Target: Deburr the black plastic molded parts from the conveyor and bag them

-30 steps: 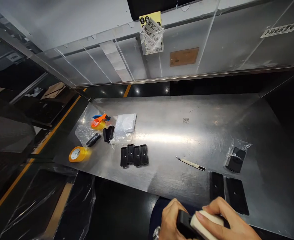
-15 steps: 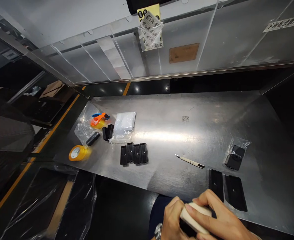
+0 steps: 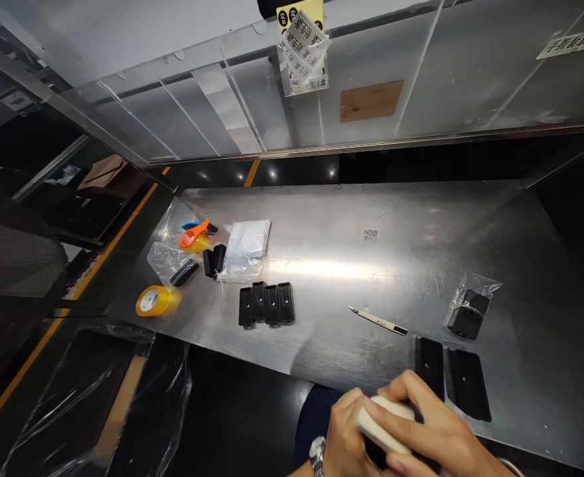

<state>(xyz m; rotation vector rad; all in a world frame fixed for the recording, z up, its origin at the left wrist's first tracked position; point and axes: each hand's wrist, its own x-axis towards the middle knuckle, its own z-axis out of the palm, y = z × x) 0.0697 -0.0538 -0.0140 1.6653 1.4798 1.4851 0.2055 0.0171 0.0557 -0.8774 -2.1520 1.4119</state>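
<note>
At the table's near edge, a cream-coloured block with rounded edges (image 3: 382,424) is gripped between my two hands, with something dark beneath it. My left hand (image 3: 344,430) closes round its left side. Fingers and thumb of my right hand (image 3: 434,434) press on its top and right side. What the dark part is, my fingers hide. Just beyond my right hand lie two shallow black trays, a left one (image 3: 430,364) and a right one (image 3: 468,384). A slim cream craft knife (image 3: 377,321) marked A26 rests on the metal farther away.
Several small black trays (image 3: 267,305) stand in a row on the metal table (image 3: 322,344). Yellow tape (image 3: 153,301), an orange tape dispenser (image 3: 195,233) and clear bags (image 3: 247,242) lie left. A bagged black part (image 3: 471,311) is at right. A clear partition (image 3: 292,126) spans the back.
Both hands keep their grip on the cream block and have shifted slightly, with the watch wrist showing more. The view has moved a little; the things on the table stay put.
</note>
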